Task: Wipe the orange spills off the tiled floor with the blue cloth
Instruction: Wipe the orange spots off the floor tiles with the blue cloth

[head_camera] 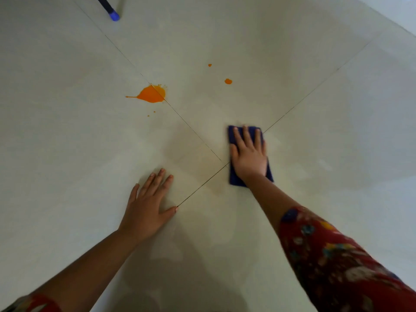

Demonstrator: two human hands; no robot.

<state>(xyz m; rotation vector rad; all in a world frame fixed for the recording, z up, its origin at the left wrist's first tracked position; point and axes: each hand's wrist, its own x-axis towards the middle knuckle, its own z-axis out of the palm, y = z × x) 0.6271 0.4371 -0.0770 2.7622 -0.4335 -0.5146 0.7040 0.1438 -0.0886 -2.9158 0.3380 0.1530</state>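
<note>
A folded blue cloth (234, 179) lies flat on a pale tiled floor (326, 122), just right of the centre of the frame, beside the point where four tiles meet. The right hand (248, 156) lies palm down on top of the cloth, fingers straight and slightly spread, pressing it to the floor rather than gripping it; the cloth shows past the fingertips and on both sides of the wrist. The cloth's edges and the hand are slightly blurred. The orange spills lie apart from the cloth, higher in the frame. The large orange spill (153, 93) sits left of centre, a rounded splash across a thin dark grout line (193, 134), with a thin tail running left and a few tiny specks around it. A smaller orange spot (228, 81) lies above the cloth, and a tiny orange drop (209, 65) lies a little higher and to the left of that. The left hand (148, 204) rests flat on the bare floor in the lower middle of the frame, open, fingers spread, holding nothing, its thumb tip at a grout line. The right forearm wears a red patterned sleeve (337, 255) at lower right. At the upper left edge, a dark pole with a bright blue tip (114, 16) touches the floor.
</note>
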